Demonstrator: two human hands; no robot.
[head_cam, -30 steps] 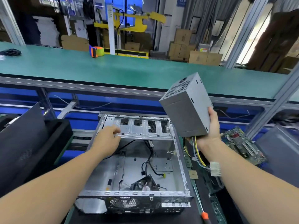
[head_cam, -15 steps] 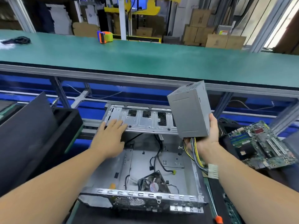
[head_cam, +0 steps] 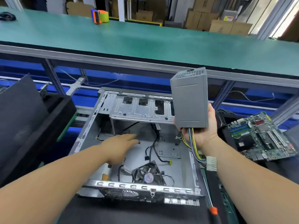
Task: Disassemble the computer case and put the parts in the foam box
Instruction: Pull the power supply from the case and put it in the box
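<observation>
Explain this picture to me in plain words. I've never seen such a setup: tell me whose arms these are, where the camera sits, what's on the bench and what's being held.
There is no machine here: a person is working with bare hands, and the single camera is worn on their head, looking forward and down. So the two arms reaching in from the bottom are the wearer's own.

In the middle lies an opened computer case, with loose cables and a small fan inside. The right hand grips a grey power supply lifted above the case, its coloured wires hanging down. The left hand reaches into the case with fingers straight, holding nothing.

To the right rests a green motherboard. To the left stands a black box. A screwdriver lies beside the case.
</observation>
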